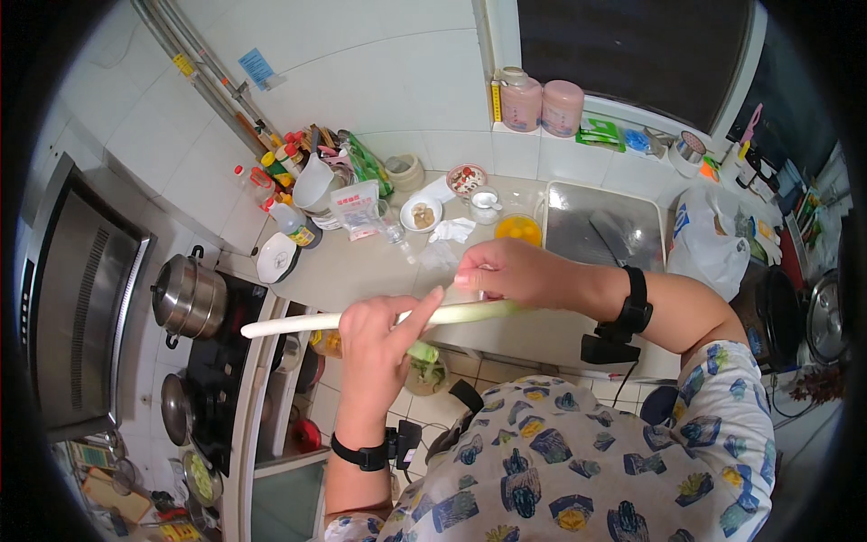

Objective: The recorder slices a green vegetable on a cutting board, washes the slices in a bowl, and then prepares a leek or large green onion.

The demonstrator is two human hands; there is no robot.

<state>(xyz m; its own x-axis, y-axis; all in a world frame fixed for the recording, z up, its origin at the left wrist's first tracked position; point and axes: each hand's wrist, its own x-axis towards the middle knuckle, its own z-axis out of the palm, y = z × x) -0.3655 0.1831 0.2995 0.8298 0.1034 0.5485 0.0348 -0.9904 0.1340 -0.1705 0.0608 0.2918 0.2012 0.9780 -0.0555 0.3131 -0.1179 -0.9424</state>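
Note:
A long leek (298,324), white at the left and greenish at the right, lies crosswise in front of my body above the counter's near edge. My left hand (372,330) is closed around its middle, thumb stretched along it. My right hand (510,275) is pinched just above the right part of the leek. A thin pale bit shows under its fingertips; what exactly they grip is unclear. Below my left hand a light green cut piece (423,352) sticks out; whether it belongs to the leek is hidden. Both wrists wear black straps.
A bowl with egg yolks (518,228), a small white bowl (422,215) and crumpled tissue (452,230) stand on the counter. The sink (601,194) is at the back right, beside a white plastic bag (709,239). A steel pot (191,291) sits on the stove at left.

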